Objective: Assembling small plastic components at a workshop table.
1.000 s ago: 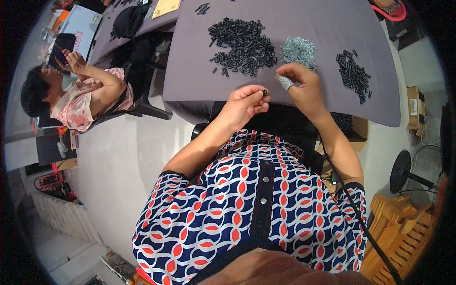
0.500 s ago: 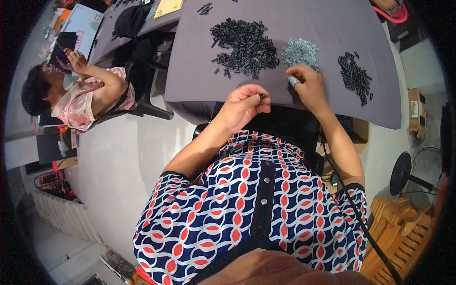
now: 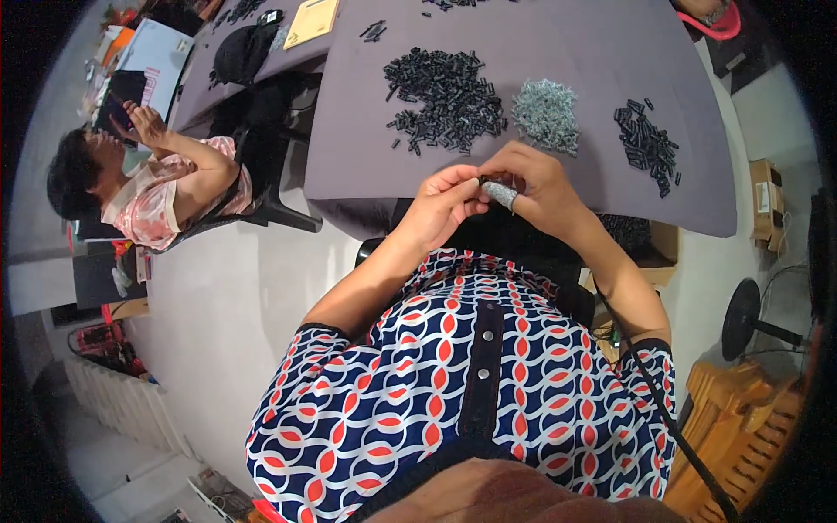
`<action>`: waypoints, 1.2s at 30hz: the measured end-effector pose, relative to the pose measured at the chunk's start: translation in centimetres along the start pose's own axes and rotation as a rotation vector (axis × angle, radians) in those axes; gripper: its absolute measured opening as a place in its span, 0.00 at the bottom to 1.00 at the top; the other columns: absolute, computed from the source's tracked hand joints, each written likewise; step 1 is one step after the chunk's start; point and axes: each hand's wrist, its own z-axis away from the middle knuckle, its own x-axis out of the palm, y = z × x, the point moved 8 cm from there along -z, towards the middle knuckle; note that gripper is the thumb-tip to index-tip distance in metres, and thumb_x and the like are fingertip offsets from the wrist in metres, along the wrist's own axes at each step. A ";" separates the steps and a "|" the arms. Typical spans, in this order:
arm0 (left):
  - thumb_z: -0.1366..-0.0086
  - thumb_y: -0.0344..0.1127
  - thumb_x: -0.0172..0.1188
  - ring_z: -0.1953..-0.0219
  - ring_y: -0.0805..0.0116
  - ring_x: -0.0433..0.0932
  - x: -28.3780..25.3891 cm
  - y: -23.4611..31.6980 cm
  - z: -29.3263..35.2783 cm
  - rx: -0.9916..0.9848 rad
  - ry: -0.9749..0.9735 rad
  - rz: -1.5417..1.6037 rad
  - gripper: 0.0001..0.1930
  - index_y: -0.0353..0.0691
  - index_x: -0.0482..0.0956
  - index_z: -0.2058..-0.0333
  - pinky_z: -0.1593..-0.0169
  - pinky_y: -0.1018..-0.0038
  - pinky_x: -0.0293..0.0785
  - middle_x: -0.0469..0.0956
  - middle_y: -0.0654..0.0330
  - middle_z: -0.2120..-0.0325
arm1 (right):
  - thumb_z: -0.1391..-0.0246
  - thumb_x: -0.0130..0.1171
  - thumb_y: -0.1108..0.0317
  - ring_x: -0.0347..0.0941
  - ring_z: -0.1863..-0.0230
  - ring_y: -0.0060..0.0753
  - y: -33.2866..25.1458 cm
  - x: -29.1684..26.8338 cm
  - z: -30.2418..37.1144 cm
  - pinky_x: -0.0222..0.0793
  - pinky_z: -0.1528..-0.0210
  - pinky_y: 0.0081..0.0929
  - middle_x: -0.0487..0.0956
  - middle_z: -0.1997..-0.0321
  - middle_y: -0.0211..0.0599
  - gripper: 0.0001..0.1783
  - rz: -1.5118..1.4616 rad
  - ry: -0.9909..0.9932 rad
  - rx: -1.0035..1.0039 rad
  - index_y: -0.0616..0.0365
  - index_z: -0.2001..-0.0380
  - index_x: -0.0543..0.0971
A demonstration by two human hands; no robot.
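Part: a small black part (image 3: pixel 485 180) sits between the fingertips of both hands, held above the near edge of the table, in front of the person's chest; its exact shape is too small to tell.
Left hand: the left hand (image 3: pixel 445 202) is curled, thumb and fingers pinching the black part from the left.
Right hand: the right hand (image 3: pixel 540 187) meets the left, fingers closed on the same part; a grey cover (image 3: pixel 500 193) wraps one fingertip.
Black pile: a big heap of black parts (image 3: pixel 446 98) lies on the table just beyond the hands.
Grey pile: a smaller heap of grey metal bits (image 3: pixel 547 112) lies to the right of the black heap, near the right hand.
Right pile: another cluster of black parts (image 3: pixel 647 146) lies further right, apart from the others.
Table: the grey table (image 3: pixel 593 52) carries all three heaps.
Other person: a person in a pink top (image 3: pixel 148 187) sits well to the left, hands raised.
Fan: a black stand fan (image 3: pixel 750 318) stands on the floor at right.
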 end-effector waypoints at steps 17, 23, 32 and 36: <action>0.33 0.26 0.55 0.66 0.69 0.81 -1.6 1.8 1.0 -0.046 -0.038 -0.138 0.08 0.33 0.78 0.57 0.58 0.73 0.79 0.81 0.56 0.65 | 0.54 0.62 0.72 0.74 0.67 0.30 0.5 0.3 -2.2 0.70 0.65 0.26 0.77 0.66 0.35 0.12 0.096 -0.126 -0.014 0.59 0.63 0.79; 0.32 0.28 0.55 0.66 0.70 0.81 -5.1 5.0 1.3 0.094 0.116 -0.127 0.07 0.35 0.77 0.58 0.58 0.72 0.81 0.81 0.58 0.66 | 0.56 0.60 0.76 0.74 0.59 0.52 5.6 -5.1 -7.2 0.70 0.55 0.44 0.79 0.63 0.43 0.11 0.625 0.053 0.010 0.58 0.65 0.78; 0.32 0.31 0.55 0.68 0.71 0.80 -8.6 10.4 2.8 0.274 0.352 -0.230 0.07 0.35 0.76 0.58 0.60 0.74 0.81 0.80 0.60 0.69 | 0.56 0.57 0.77 0.72 0.58 0.45 3.9 0.8 -13.4 0.70 0.57 0.39 0.78 0.66 0.38 0.10 0.528 0.034 -0.121 0.56 0.67 0.78; 0.32 0.29 0.56 0.68 0.70 0.81 -11.0 11.4 3.2 0.336 0.424 -0.221 0.06 0.35 0.77 0.59 0.60 0.75 0.80 0.80 0.59 0.68 | 0.61 0.56 0.78 0.70 0.56 0.42 2.1 6.5 -17.3 0.69 0.53 0.36 0.76 0.62 0.35 0.12 0.628 -0.097 -0.430 0.58 0.69 0.80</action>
